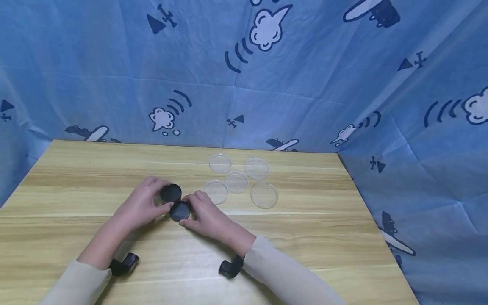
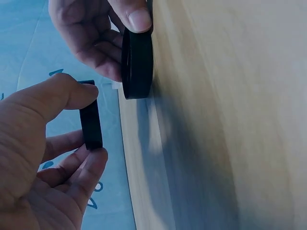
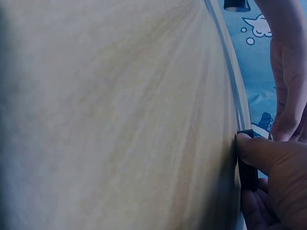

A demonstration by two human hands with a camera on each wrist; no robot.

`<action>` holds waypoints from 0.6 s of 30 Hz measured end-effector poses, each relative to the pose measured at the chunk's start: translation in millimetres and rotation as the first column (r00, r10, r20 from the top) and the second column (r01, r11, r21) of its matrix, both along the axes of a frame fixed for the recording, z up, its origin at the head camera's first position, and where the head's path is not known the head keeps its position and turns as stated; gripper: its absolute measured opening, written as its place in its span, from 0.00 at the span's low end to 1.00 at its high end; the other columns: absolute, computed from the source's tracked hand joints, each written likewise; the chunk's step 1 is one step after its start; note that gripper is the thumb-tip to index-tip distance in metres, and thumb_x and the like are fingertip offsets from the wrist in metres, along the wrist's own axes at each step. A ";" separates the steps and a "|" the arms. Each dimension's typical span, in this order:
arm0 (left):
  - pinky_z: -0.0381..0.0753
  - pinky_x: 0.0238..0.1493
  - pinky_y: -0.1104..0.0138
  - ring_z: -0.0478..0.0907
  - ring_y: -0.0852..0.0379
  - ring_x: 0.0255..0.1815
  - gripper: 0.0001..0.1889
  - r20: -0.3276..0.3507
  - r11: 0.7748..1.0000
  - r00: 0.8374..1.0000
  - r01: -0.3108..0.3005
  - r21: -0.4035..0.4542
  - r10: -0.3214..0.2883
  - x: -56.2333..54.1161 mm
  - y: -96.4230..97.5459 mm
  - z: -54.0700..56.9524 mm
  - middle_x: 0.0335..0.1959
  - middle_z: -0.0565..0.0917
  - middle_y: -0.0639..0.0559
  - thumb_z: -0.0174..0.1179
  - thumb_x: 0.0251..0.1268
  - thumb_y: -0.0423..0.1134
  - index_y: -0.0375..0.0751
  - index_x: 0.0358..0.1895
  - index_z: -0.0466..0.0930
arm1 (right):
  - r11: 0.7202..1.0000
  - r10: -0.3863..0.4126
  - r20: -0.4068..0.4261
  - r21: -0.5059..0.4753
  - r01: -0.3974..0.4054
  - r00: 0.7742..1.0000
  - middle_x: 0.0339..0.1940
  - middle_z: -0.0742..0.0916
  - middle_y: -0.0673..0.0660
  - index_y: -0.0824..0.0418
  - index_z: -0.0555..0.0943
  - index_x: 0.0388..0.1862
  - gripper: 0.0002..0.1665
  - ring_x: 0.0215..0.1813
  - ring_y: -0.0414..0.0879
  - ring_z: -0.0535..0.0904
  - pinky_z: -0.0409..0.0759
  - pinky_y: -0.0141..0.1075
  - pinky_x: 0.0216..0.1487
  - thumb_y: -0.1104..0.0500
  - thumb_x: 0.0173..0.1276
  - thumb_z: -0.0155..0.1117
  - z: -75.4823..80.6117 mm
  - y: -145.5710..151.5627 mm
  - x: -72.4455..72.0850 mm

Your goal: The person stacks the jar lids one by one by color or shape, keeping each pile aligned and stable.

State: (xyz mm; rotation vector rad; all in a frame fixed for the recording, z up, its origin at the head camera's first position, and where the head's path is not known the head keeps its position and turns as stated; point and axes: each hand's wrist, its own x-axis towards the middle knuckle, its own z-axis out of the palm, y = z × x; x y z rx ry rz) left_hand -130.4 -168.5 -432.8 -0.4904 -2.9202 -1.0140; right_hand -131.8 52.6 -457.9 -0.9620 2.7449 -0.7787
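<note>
My left hand [image 1: 142, 202] pinches a shallow black round lid [image 1: 170, 193] by its edge, thumb at the near side and fingers at the far side. In the left wrist view this lid [image 2: 91, 122] is seen edge-on between thumb and fingertips. Just to its right and nearer to me, my right hand [image 1: 207, 216] grips a second black round lid [image 1: 180, 211]. Its hollow inner face shows from above, with a raised rim. The two lids lie close side by side. In the right wrist view, the right thumb partly covers its lid [image 3: 247, 172].
Several clear round dishes [image 1: 264, 195] lie grouped on the wooden table [image 1: 305, 237], right of and beyond the hands. One clear dish [image 1: 215, 192] is right behind the right hand. A patterned blue cloth [image 1: 206, 76] hangs at the table's back and right side.
</note>
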 end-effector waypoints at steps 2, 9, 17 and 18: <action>0.83 0.53 0.46 0.81 0.41 0.49 0.29 -0.003 1.000 1.000 0.008 0.008 -0.008 2.3 -0.6 0.3 0.52 0.81 0.34 0.74 0.57 0.35 0.28 0.63 0.80 | 1.000 -0.003 0.002 -0.003 0.003 1.000 0.52 0.82 0.55 0.63 0.78 0.65 0.32 0.52 0.42 0.72 0.75 0.29 0.55 0.50 0.68 0.77 -0.5 -0.4 -0.2; 0.83 0.56 0.44 0.82 0.40 0.52 0.29 0.002 0.999 0.999 0.043 0.032 -0.043 10.2 1.0 -1.3 0.52 0.82 0.35 0.75 0.56 0.33 0.29 0.62 0.80 | 1.000 -0.003 0.008 -0.020 0.004 1.000 0.50 0.82 0.55 0.63 0.78 0.66 0.33 0.50 0.41 0.70 0.72 0.28 0.53 0.50 0.68 0.77 -2.3 -0.2 -0.5; 0.84 0.54 0.47 0.82 0.44 0.50 0.28 -0.005 0.998 0.998 0.066 0.020 -0.066 15.1 4.4 -4.8 0.49 0.83 0.39 0.75 0.54 0.33 0.29 0.60 0.81 | 1.000 -0.003 0.005 -0.020 0.003 1.000 0.53 0.83 0.56 0.64 0.78 0.66 0.33 0.53 0.43 0.73 0.75 0.30 0.56 0.50 0.68 0.77 -2.3 0.3 -0.3; 0.84 0.54 0.48 0.82 0.45 0.49 0.28 -0.005 0.997 0.998 0.069 0.017 -0.069 15.5 5.0 -4.7 0.49 0.83 0.40 0.75 0.54 0.33 0.29 0.60 0.81 | 1.000 -0.003 0.006 -0.020 0.003 1.000 0.53 0.83 0.56 0.64 0.78 0.66 0.33 0.53 0.43 0.73 0.75 0.30 0.57 0.50 0.68 0.77 -2.1 0.3 -0.3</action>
